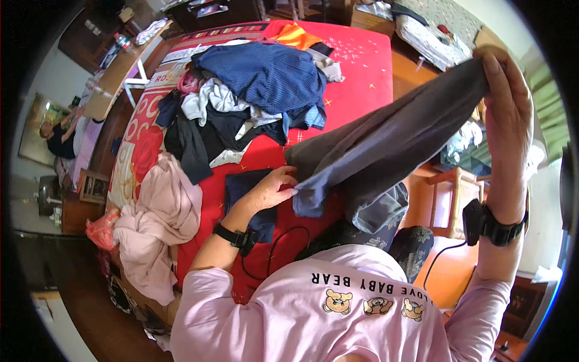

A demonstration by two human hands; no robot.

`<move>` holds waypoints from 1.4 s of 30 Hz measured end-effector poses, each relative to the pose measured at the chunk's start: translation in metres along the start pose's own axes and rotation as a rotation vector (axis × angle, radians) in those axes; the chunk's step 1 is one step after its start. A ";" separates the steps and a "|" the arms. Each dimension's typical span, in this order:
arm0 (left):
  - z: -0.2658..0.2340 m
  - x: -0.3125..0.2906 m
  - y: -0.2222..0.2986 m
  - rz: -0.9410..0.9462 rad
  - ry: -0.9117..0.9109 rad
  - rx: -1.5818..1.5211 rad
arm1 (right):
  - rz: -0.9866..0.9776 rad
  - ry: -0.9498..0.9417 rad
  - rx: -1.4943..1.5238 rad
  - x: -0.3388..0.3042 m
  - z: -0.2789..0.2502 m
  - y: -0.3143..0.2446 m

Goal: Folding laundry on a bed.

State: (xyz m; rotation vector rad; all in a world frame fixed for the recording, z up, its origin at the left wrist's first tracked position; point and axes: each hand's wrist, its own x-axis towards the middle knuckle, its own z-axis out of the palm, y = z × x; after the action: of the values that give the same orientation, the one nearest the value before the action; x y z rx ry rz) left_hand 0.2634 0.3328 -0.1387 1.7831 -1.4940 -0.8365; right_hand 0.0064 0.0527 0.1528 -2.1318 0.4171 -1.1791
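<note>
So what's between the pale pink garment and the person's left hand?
In the head view: next to the pale pink garment, a strip of red bed cover; then, nearer the left hand, a dark navy cloth.

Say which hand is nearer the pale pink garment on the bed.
Left. The left hand is right of the pale pink garment, not touching; the right hand is raised, much farther right.

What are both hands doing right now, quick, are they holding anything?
Left hand: closed, pinching an edge of the dark grey garment, apparently trousers.
Right hand: closed, holding the garment's raised end.
</note>
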 end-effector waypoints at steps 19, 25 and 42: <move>0.109 0.022 -0.050 -0.349 -0.382 -0.242 | 0.358 0.128 0.161 -0.015 -0.065 0.132; 0.134 0.024 -0.033 -0.301 -0.280 -0.373 | 0.385 0.203 0.177 -0.020 -0.091 0.157; 0.042 0.010 -0.035 0.005 -0.114 0.287 | 0.514 0.297 -0.023 -0.041 -0.098 0.176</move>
State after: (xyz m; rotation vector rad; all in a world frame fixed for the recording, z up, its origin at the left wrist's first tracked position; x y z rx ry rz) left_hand 0.2504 0.3238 -0.1919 1.9626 -1.7652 -0.7625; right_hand -0.0920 -0.0921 0.0443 -1.7142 1.0445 -1.1784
